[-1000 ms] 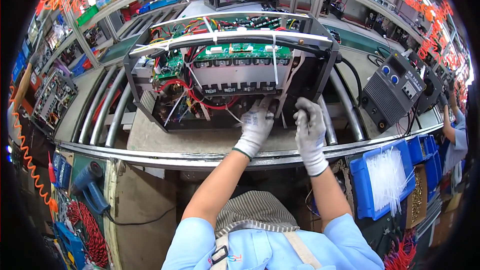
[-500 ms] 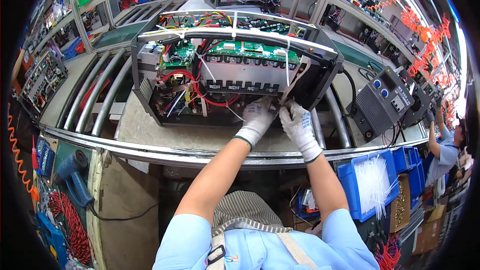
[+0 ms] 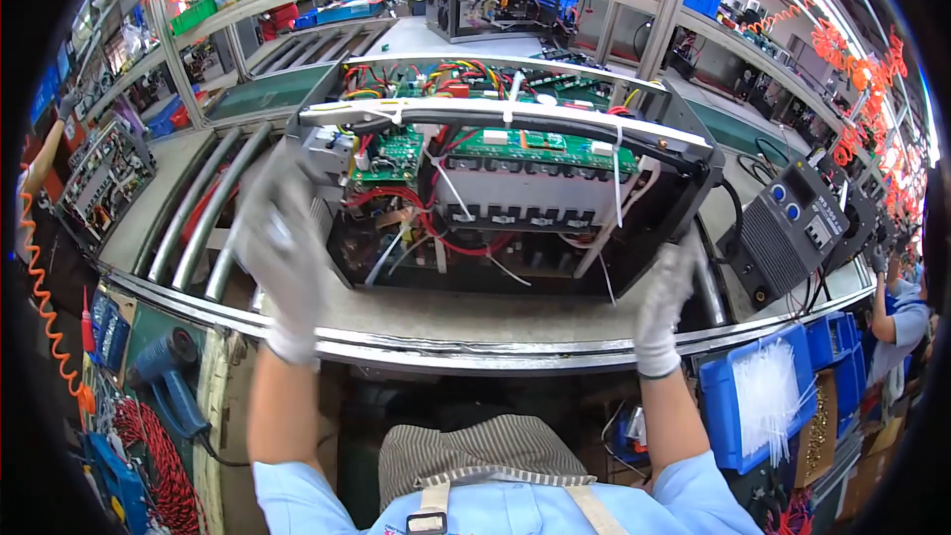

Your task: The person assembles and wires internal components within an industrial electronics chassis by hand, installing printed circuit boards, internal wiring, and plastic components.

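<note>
A: Where is the machine?

B: The machine (image 3: 525, 186) stands upright on the bench (image 3: 436, 322), in the middle of the view, its open side toward the person. A white bar (image 3: 421, 112) runs along its top edge.

A: And the left hand?

B: The left hand (image 3: 284, 253), gloved in white, is raised at the machine's left end. It is blurred, but the fingers look straight and unclosed, with nothing visible in them. Whether it touches the frame, nobody can tell from here.

A: The right hand?

B: The right hand (image 3: 668, 302), gloved too, is at the machine's lower right corner. Its fingers point up beside the frame; whether they grip it or only rest near it cannot be told.

A: What shows inside the machine?

B: A green board (image 3: 535, 144) above, red wires (image 3: 461, 246) lower down, and a long white tie (image 3: 618, 188) hanging at the right.

A: What lies around?

B: Metal rollers (image 3: 230, 213) to the left, a grey box (image 3: 792, 221) with two blue knobs to the right. Near the person's left side lies a blue heat gun (image 3: 163, 367); on the other side, a blue bin (image 3: 723, 421) holds white strips (image 3: 765, 401).
</note>
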Tool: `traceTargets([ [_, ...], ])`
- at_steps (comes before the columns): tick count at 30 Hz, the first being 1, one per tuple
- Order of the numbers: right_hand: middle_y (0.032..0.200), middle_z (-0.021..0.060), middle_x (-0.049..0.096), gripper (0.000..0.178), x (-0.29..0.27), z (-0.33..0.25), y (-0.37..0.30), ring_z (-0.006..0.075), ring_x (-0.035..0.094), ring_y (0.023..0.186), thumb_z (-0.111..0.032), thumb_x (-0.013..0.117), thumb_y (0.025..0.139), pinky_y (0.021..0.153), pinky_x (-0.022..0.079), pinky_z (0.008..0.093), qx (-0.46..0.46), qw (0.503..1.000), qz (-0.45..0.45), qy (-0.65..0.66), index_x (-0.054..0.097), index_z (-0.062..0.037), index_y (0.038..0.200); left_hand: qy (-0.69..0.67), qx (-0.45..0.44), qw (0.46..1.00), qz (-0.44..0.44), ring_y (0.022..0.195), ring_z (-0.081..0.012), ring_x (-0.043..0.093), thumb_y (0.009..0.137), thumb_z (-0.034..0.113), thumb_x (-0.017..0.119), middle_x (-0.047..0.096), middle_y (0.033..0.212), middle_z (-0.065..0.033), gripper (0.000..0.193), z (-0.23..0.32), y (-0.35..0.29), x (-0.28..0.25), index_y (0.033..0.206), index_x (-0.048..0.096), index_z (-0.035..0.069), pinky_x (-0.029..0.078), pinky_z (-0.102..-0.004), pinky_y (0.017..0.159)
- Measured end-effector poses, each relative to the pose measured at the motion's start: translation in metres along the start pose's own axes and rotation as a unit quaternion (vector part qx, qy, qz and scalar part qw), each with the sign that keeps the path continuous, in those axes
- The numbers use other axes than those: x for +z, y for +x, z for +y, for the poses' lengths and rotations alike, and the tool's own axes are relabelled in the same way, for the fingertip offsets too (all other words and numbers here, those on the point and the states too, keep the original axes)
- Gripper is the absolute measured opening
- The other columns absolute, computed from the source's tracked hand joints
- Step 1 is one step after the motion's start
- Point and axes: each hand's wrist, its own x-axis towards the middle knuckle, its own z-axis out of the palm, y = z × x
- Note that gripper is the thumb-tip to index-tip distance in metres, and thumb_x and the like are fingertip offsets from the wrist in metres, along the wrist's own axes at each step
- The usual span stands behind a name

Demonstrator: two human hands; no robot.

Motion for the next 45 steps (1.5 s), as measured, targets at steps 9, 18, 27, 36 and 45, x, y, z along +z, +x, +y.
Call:
traceTargets([
  [9,0.153,0.0244,0.02,0.097,0.143,0.001,-0.02,0.0354,0.023,0.142,-0.041,0.067,0.09,0.115,0.022,0.047,0.005,0.954,0.061,-0.293,0.006,0.0016,0.152,-0.008,-0.12,0.94,-0.32,0.109,-0.0356,0.062,0.094,0.008,0.049,0.065,0.115,-0.0216,0.026,-0.203,0.205,-0.014,0.114,0.065,-0.001,0.048,-0.0377,0.095],
  [18,0.155,0.0278,0.018,0.112,0.2,0.066,0.016,0.0401,0.022,0.143,-0.054,0.07,0.081,0.118,0.02,0.0427,-0.054,0.924,0.042,-0.376,0.005,0.0054,0.151,0.289,-0.091,0.871,-0.386,0.092,-0.017,0.059,0.094,0.027,0.062,0.065,0.104,-0.0113,0.032,-0.204,0.305,-0.112,0.106,0.066,-0.003,0.045,-0.0287,0.086],
  [27,0.146,0.0235,0.036,0.082,0.226,0.048,0.001,0.0369,0.035,0.137,-0.031,0.074,0.08,0.113,0.031,0.0421,0.035,0.955,-0.225,-0.189,0.031,0.0005,0.143,0.253,0.417,0.817,-0.308,0.099,-0.0286,0.067,0.077,-0.003,0.064,0.069,0.111,-0.0128,0.041,0.009,0.138,0.139,0.116,0.066,0.007,0.055,-0.0358,0.088],
  [36,0.133,0.0257,0.054,0.066,0.065,0.079,0.103,0.0398,0.051,0.123,-0.044,0.064,0.089,0.108,0.036,0.049,-0.024,0.866,-0.207,-0.454,0.048,-0.0002,0.136,0.434,0.169,0.734,-0.494,0.082,-0.0311,0.071,0.083,0.037,0.06,0.072,0.086,-0.0161,0.031,-0.048,0.023,0.242,0.088,0.074,0.01,0.056,-0.0444,0.071],
  [45,0.082,0.0163,0.069,0.028,0.014,0.031,0.015,0.0365,0.065,0.081,-0.036,0.073,0.079,0.076,0.05,0.045,0.049,0.74,-0.458,-0.491,0.073,-0.0078,0.084,0.19,-0.108,0.499,-0.838,0.072,-0.0263,0.067,0.078,0.054,0.072,0.068,0.073,-0.0111,0.05,0.034,-0.003,0.062,0.086,0.074,0.005,0.052,-0.0389,0.067],
])
